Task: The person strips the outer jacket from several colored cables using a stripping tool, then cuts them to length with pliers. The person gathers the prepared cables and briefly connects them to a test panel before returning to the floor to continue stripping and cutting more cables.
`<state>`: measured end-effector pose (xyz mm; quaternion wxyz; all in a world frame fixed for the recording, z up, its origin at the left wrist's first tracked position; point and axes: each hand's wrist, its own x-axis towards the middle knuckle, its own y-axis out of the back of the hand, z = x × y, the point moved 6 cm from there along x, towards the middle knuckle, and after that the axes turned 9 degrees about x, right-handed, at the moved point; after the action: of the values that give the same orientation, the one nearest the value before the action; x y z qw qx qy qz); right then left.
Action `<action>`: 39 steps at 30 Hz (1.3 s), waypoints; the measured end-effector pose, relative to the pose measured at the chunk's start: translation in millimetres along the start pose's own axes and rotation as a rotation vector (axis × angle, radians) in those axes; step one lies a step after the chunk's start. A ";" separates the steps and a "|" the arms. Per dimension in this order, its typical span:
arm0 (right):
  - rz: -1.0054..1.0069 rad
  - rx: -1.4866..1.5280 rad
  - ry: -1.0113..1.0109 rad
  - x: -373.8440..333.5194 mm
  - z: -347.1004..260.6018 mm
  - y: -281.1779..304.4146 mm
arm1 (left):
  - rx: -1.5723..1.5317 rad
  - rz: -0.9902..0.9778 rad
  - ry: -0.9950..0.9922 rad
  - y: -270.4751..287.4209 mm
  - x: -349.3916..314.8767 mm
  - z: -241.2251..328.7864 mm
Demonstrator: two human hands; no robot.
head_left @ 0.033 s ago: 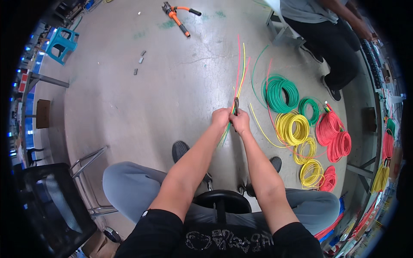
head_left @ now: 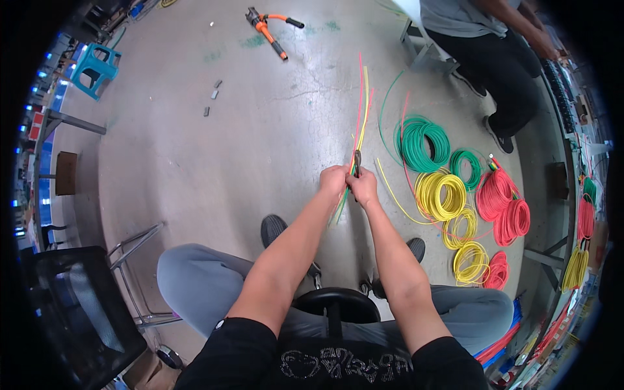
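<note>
A loose bunch of red, yellow and green wires [head_left: 364,107] runs away from me over the grey floor. My left hand [head_left: 333,179] is closed around this bunch, and green ends stick out below it. Right beside it, my right hand [head_left: 364,184] grips a dark pair of pliers [head_left: 357,160], whose head points away from me against the wires. Whether the jaws bite on a wire is too small to tell. My fingers partly hide the wires and the handles.
To the right lie green wire coils [head_left: 411,146], yellow coils [head_left: 426,195] and red coils [head_left: 494,195]. An orange tool with black grips [head_left: 263,29] rests far ahead. A blue stool [head_left: 94,68] and black chair [head_left: 84,312] stand left. Another person [head_left: 504,71] sits far right.
The yellow wires ahead of my hands have shifted slightly and look smeared by motion. My hands and the pliers stay in nearly the same place.
</note>
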<state>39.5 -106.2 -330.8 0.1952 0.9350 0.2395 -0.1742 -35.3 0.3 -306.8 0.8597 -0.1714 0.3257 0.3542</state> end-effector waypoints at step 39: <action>-0.018 0.504 0.384 -168.0 -106.9 86.5 | 0.517 -0.064 -0.683 5.6 -129.0 77.3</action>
<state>-29.5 -192.1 -143.7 -0.0930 0.9676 0.2295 -0.0503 -74.7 -19.4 -162.9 0.9434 0.1669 0.0950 0.2705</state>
